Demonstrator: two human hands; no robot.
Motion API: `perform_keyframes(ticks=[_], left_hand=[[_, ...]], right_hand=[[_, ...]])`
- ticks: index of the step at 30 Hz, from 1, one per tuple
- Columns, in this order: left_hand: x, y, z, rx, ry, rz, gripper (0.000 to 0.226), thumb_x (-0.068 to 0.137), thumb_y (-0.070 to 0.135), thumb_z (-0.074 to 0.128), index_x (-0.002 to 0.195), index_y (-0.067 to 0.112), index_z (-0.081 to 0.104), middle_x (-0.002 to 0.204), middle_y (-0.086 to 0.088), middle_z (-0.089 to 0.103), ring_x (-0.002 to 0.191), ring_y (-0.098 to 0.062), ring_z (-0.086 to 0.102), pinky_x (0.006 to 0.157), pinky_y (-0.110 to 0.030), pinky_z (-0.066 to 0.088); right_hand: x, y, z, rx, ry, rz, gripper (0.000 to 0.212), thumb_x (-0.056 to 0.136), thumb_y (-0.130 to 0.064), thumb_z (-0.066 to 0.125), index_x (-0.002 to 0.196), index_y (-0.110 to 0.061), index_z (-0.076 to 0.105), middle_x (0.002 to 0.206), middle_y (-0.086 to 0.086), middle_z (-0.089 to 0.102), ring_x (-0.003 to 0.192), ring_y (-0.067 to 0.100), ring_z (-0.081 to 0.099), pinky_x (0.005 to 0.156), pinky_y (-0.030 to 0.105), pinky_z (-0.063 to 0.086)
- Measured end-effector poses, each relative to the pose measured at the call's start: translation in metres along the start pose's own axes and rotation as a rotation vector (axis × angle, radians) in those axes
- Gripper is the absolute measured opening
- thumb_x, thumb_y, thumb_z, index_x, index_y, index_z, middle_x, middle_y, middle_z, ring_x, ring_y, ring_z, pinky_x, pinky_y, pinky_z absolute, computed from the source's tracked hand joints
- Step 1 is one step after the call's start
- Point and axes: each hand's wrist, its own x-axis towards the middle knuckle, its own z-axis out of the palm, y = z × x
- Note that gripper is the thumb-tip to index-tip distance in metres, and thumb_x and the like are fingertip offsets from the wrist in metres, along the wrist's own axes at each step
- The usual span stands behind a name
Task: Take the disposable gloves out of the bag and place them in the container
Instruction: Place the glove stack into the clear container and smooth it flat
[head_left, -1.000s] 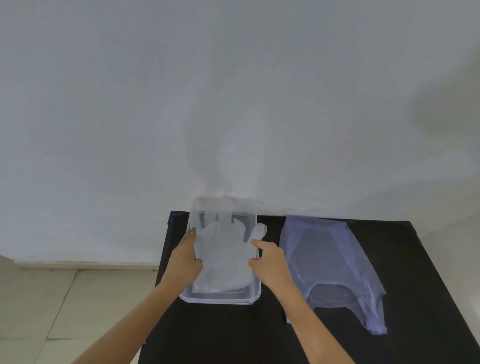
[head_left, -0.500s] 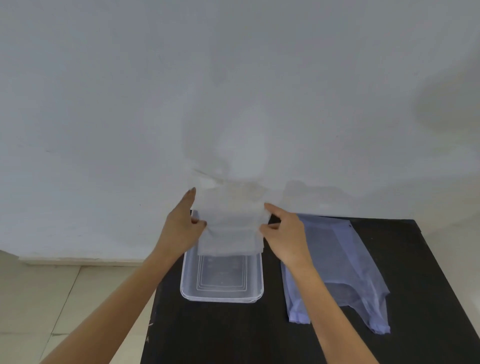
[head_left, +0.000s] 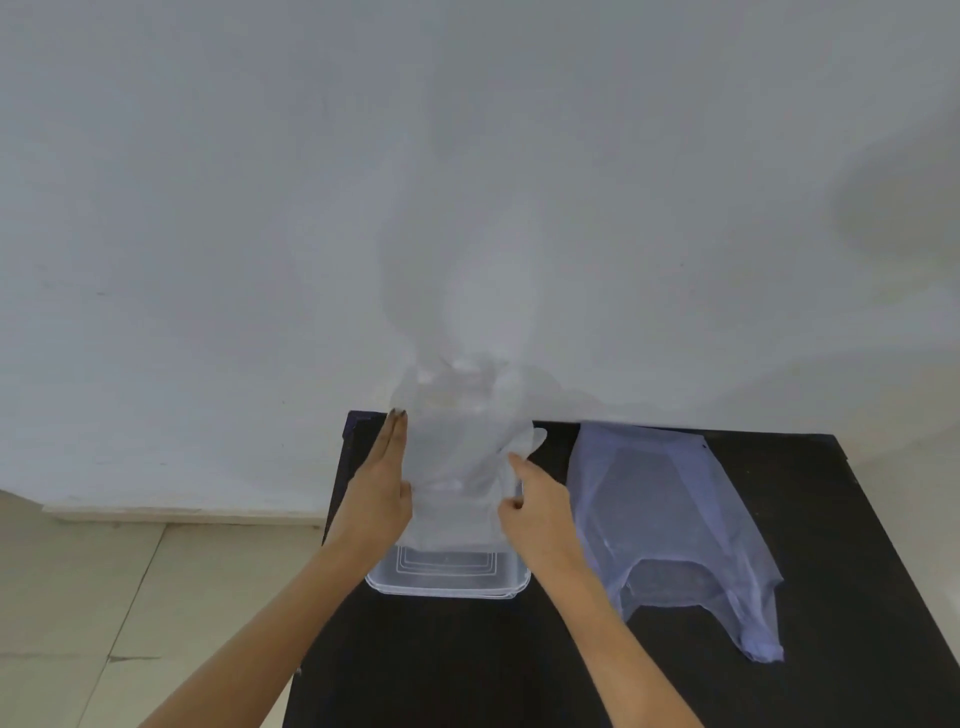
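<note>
A stack of clear disposable gloves (head_left: 457, 452) is held between my two hands above the far half of a clear plastic container (head_left: 449, 584) on the black table. My left hand (head_left: 382, 493) presses flat against the stack's left side, fingers straight. My right hand (head_left: 535, 512) pinches the right side with thumb and forefinger. The glove fingers point away toward the wall and look blurred. The pale blue plastic bag (head_left: 675, 519) lies flat on the table to the right of the container.
The black table (head_left: 857, 597) stands against a white wall (head_left: 467, 182). Its left edge runs just left of the container, with tiled floor (head_left: 104, 597) beyond.
The gloves were lifted out of the container and raised toward the wall, and now both hands have come back down with them over the container's far half.
</note>
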Motion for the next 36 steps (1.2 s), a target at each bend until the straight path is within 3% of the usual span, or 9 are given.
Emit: perform_keyframes(ticks=[2, 5, 8, 11, 14, 19, 23, 26, 36], left_hand=[[-0.001, -0.005, 0.010, 0.066, -0.041, -0.030, 0.085, 0.084, -0.007, 0.048, 0.152, 0.020, 0.006, 0.161, 0.006, 0.004, 0.066, 0.000, 0.044, 0.072, -0.030, 0.053], [-0.001, -0.007, 0.021, 0.162, -0.104, -0.082, 0.084, 0.085, -0.008, 0.045, 0.152, 0.016, 0.001, 0.161, 0.003, -0.001, 0.055, -0.018, 0.051, 0.051, -0.029, 0.048], [-0.002, 0.000, 0.027, 0.286, -0.147, -0.115, 0.077, 0.090, -0.004, 0.041, 0.151, 0.010, -0.004, 0.161, -0.002, -0.005, 0.049, -0.010, 0.040, 0.047, -0.016, 0.032], [0.002, 0.001, 0.032, 0.318, -0.161, -0.140, 0.077, 0.091, -0.002, 0.041, 0.150, 0.008, -0.007, 0.161, -0.005, -0.007, 0.074, -0.016, 0.061, 0.058, -0.016, 0.042], [0.006, -0.001, 0.038, 0.351, -0.186, -0.148, 0.077, 0.093, 0.002, 0.042, 0.149, 0.005, -0.009, 0.161, -0.008, -0.007, 0.077, -0.012, 0.058, 0.053, -0.015, 0.039], [0.002, 0.001, 0.044, 0.334, -0.225, -0.143, 0.078, 0.096, 0.014, 0.046, 0.149, 0.008, -0.011, 0.160, -0.013, -0.013, 0.095, -0.019, 0.063, 0.081, -0.025, 0.052], [-0.010, 0.003, 0.052, 0.537, -0.199, -0.100, 0.075, 0.097, 0.024, 0.045, 0.150, 0.012, -0.005, 0.158, -0.015, -0.019, 0.144, -0.036, 0.019, 0.114, -0.038, 0.027], [-0.010, 0.001, 0.054, 0.639, -0.190, -0.011, 0.068, 0.099, 0.024, 0.041, 0.151, 0.012, -0.001, 0.159, -0.014, -0.016, 0.146, -0.036, -0.005, 0.117, -0.041, 0.007], [0.014, -0.026, 0.074, 0.616, -0.460, 0.046, 0.066, 0.096, 0.013, 0.048, 0.151, 0.018, 0.012, 0.161, -0.006, 0.004, 0.148, -0.029, 0.005, 0.120, -0.042, 0.010]], right_hand=[[0.002, 0.003, 0.005, -0.035, -0.044, 0.007, 0.041, 0.083, 0.011, 0.045, 0.116, -0.006, 0.061, 0.096, 0.000, 0.058, 0.082, 0.011, 0.054, 0.062, -0.007, 0.038], [0.009, 0.008, 0.014, -0.087, -0.093, 0.004, 0.032, 0.084, 0.009, 0.046, 0.108, -0.005, 0.063, 0.092, -0.001, 0.058, 0.075, 0.008, 0.052, 0.058, -0.004, 0.038], [0.014, 0.006, 0.024, -0.144, -0.138, 0.015, 0.023, 0.088, 0.004, 0.048, 0.104, -0.002, 0.063, 0.097, 0.010, 0.066, 0.080, 0.017, 0.061, 0.068, 0.013, 0.043], [0.021, 0.009, 0.038, -0.180, -0.163, 0.068, 0.014, 0.090, 0.001, 0.048, 0.094, -0.007, 0.059, 0.097, 0.014, 0.065, 0.080, 0.021, 0.060, 0.070, 0.026, 0.049], [0.025, 0.012, 0.050, -0.180, -0.186, 0.130, 0.014, 0.092, -0.006, 0.053, 0.105, -0.006, 0.058, 0.106, 0.014, 0.063, 0.087, 0.020, 0.061, 0.082, 0.031, 0.054], [0.028, 0.017, 0.060, -0.194, -0.222, 0.171, 0.025, 0.093, -0.011, 0.056, 0.118, -0.009, 0.057, 0.117, 0.012, 0.062, 0.102, 0.024, 0.063, 0.091, 0.032, 0.053], [0.027, 0.021, 0.061, -0.215, -0.225, 0.150, 0.027, 0.094, -0.013, 0.057, 0.121, -0.011, 0.057, 0.117, 0.012, 0.063, 0.103, 0.023, 0.065, 0.091, 0.030, 0.052], [0.024, 0.022, 0.061, -0.217, -0.212, 0.120, 0.032, 0.095, -0.012, 0.056, 0.126, -0.010, 0.054, 0.122, 0.013, 0.062, 0.107, 0.024, 0.064, 0.095, 0.032, 0.052], [0.027, 0.020, 0.057, -0.173, -0.275, 0.179, 0.038, 0.096, -0.012, 0.053, 0.134, -0.008, 0.048, 0.134, 0.013, 0.056, 0.120, 0.027, 0.057, 0.102, 0.033, 0.046]])
